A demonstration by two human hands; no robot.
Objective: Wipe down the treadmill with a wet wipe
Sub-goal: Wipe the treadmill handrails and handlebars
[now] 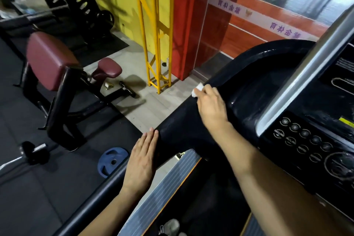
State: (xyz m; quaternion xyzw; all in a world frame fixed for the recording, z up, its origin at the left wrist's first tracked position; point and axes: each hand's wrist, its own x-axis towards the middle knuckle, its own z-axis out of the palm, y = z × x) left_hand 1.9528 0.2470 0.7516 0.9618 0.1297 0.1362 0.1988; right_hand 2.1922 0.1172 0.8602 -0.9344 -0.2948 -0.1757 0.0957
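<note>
The black treadmill [249, 86] fills the right side, with its left handrail [178, 130] running down to the lower left and a button console [310, 140] at the right. My right hand [210, 105] holds a small white wet wipe [198, 89] against the outer edge of the handrail where it curves up. Only a corner of the wipe shows past my fingers. My left hand [142, 161] lies lower on the same rail, its fingers straight and flat along the side.
A bench with maroon pads [49, 59] stands to the left on black mat flooring. A blue weight plate [112, 161] lies near the rail. A yellow metal frame [157, 34] and a red pillar [183, 25] stand behind. The treadmill's side step [162, 193] is below.
</note>
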